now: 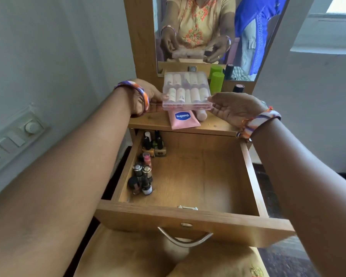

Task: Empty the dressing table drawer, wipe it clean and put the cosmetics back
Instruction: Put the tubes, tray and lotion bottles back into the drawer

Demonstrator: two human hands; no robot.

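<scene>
Room: pale grey walls; a switch panel (18, 134) with a round dial sits on the wall to my left, and daylight comes through a window (342, 5) at upper right.
Surface: wooden dressing table shelf (154, 121) under a mirror (200, 33), which reflects my arms and the box.
Drawer: the drawer (190, 216) is pulled out toward me, its metal handle (185, 239) hanging at the front; most of its wooden floor is bare.
In the drawer: nail polish bottles (143, 174) stand clustered along the left wall, from the back corner toward the front.
Held thing: a clear plastic box of lipsticks (187, 90), two rows of pale tubes inside, held above the shelf.
Left hand: my left hand (146, 98) pinches the box's left edge, thumb on top.
Right hand: my right hand (234, 107) cups the box's right edge, fingertips touching it, palm turned up.
Under the box: a pink Vaseline tube (183, 119) lies on the shelf, a pale pink bottle (201, 114) just beside it.
Behind the box: a green cylinder (216, 81) and a dark-capped bottle (238, 87) stand at the mirror's foot.
Wrists: striped bangles (262, 120) on both.
</scene>
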